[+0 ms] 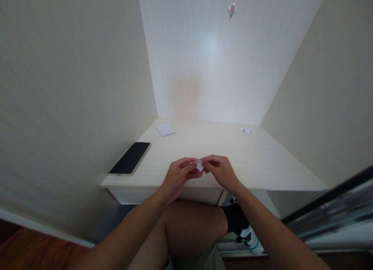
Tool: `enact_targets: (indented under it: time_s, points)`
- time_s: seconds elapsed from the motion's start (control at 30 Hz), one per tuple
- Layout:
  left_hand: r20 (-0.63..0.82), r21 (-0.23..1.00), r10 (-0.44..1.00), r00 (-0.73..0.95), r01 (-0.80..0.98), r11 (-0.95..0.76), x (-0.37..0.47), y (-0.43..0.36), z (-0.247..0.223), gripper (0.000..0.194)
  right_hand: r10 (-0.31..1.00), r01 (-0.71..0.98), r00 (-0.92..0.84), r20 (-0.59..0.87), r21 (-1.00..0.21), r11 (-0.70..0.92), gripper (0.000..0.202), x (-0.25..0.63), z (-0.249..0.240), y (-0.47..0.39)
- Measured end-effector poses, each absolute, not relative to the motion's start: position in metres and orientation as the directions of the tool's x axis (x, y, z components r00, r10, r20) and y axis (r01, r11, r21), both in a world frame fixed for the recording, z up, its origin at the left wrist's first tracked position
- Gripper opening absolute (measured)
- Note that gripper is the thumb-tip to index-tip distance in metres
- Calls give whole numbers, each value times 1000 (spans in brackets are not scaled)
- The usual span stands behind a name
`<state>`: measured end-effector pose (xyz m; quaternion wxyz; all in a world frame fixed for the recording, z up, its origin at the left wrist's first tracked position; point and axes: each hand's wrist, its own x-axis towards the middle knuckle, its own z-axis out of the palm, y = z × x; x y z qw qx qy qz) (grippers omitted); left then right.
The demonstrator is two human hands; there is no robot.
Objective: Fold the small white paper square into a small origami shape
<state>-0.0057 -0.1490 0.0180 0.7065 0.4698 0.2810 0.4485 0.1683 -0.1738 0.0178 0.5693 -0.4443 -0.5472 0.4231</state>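
**Both hands pinch a small folded paper over the counter's near edge**

Nearest the camera, a bare knee (192, 223) sits below the counter's front edge, with a dark sock (236, 217) just beside it. Above the knee, the left hand (177, 175) and right hand (222, 171) meet, fingertips closed on a small white piece of paper (199, 165) held between them, just above the near part of the counter (262, 161). To the left, a dark phone (130, 158) lies flat close to the counter's left edge, near the front corner. Bare surface stretches beyond the hands and to their right. Farther back, a white paper pad (166, 129) lies near the left rear corner, and a small folded paper shape (245, 130) rests near the right rear. Walls close in the counter on the left, right and back.
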Motion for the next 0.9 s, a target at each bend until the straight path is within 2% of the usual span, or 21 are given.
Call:
enact_targets:
  time_s: [0.17,0.37,0.6,0.9]
  points:
    - [133,938,916,379,-347,7,-3,-151,15,25,968,-42,70,240,-969,244,14,169,14,-175]
    - [241,939,907,344,-318,-129,-3,-152,16,18,945,-12,-1,327,-945,327,15,170,23,-183]
    - [486,874,830,274,-137,-467,-9,-164,22,12,913,21,-20,407,-913,408,15,169,33,-195]
    - [595,789,750,289,-31,-614,-17,-171,29,10,914,-41,-83,398,-917,396,24,168,39,-210]
